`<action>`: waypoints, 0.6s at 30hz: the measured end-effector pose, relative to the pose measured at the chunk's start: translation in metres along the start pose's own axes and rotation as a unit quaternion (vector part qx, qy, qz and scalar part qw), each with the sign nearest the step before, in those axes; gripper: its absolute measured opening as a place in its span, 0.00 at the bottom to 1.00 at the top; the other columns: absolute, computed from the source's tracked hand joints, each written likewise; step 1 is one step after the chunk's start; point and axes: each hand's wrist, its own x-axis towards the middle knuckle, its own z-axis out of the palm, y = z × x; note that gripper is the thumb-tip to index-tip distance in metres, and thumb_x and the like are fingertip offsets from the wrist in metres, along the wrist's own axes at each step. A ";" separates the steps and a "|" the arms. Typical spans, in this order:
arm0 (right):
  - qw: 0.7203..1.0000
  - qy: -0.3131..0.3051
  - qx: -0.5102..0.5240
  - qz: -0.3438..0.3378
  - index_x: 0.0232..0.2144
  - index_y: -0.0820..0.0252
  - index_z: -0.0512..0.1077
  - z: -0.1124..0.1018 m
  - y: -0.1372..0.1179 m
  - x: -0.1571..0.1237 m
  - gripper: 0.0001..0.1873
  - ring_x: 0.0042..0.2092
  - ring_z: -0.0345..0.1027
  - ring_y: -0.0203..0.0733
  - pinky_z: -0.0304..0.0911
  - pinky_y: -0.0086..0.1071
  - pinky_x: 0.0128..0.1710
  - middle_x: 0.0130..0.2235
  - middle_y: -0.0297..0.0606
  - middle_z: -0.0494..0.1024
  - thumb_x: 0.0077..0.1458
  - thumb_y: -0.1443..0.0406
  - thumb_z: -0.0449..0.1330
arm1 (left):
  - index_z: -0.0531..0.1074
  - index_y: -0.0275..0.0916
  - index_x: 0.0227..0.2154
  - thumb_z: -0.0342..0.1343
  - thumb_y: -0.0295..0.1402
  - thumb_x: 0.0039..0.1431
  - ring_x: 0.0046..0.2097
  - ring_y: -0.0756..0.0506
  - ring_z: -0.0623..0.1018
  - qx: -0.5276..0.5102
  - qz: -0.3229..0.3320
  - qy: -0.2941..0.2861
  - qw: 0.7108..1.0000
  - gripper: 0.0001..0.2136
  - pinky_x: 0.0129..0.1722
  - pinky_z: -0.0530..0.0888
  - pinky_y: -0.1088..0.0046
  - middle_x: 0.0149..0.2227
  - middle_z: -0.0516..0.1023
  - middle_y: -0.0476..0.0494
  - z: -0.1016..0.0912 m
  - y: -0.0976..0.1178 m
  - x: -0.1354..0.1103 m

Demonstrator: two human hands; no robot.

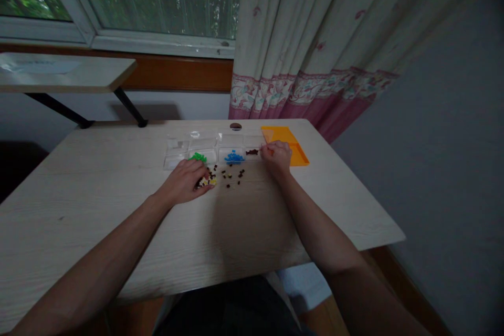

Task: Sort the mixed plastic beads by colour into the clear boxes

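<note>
A: How are the fingers standing?
B: The right hand (277,156) is pinching its fingertips together at the right end of the clear box (175,155). Any bead between them is too small to see. The left hand (185,181) is curling over the loose beads (230,176) just in front of the box, and its grip is hiding.
A: Handling?
B: The beads are likely behaving as light, hard and quick to roll; pinch one by its sides.

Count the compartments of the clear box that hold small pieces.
3: green pieces sit in the second compartment from the left, blue pieces in the third, dark pieces in the fourth, beside the right hand. The leftmost looks empty, though the picture is dim.
</note>
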 end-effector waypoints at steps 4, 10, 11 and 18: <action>1.000 -0.003 0.005 -0.006 0.30 0.58 0.80 -0.001 0.000 0.000 0.19 0.44 0.62 0.47 0.53 0.38 0.44 0.39 0.41 0.79 0.62 0.56 0.53 | 0.72 0.41 0.35 0.52 0.48 0.63 0.44 0.39 0.71 -0.001 0.005 -0.008 1.000 0.15 0.42 0.64 0.62 0.37 0.73 0.42 0.001 0.001 0.000; 1.000 -0.013 0.020 0.006 0.30 0.58 0.79 -0.004 -0.004 0.000 0.18 0.45 0.62 0.48 0.53 0.39 0.46 0.40 0.42 0.79 0.61 0.57 0.53 | 0.73 0.41 0.36 0.50 0.45 0.65 0.43 0.40 0.71 -0.009 0.024 -0.015 1.000 0.14 0.42 0.64 0.63 0.36 0.73 0.42 0.001 0.003 0.000; 1.000 -0.014 0.021 0.008 0.30 0.58 0.79 -0.005 -0.004 0.000 0.18 0.46 0.62 0.48 0.53 0.39 0.46 0.40 0.42 0.79 0.61 0.57 0.53 | 0.73 0.41 0.36 0.50 0.45 0.66 0.43 0.41 0.71 -0.012 0.027 -0.016 0.999 0.13 0.42 0.64 0.63 0.36 0.73 0.42 0.001 0.003 0.000; 1.000 -0.021 0.015 0.008 0.31 0.58 0.80 -0.005 -0.003 0.000 0.17 0.46 0.62 0.47 0.53 0.39 0.47 0.40 0.42 0.79 0.61 0.57 0.54 | 0.73 0.41 0.38 0.48 0.40 0.67 0.43 0.41 0.71 -0.023 0.027 -0.021 0.999 0.12 0.42 0.64 0.63 0.37 0.73 0.43 0.001 0.006 0.001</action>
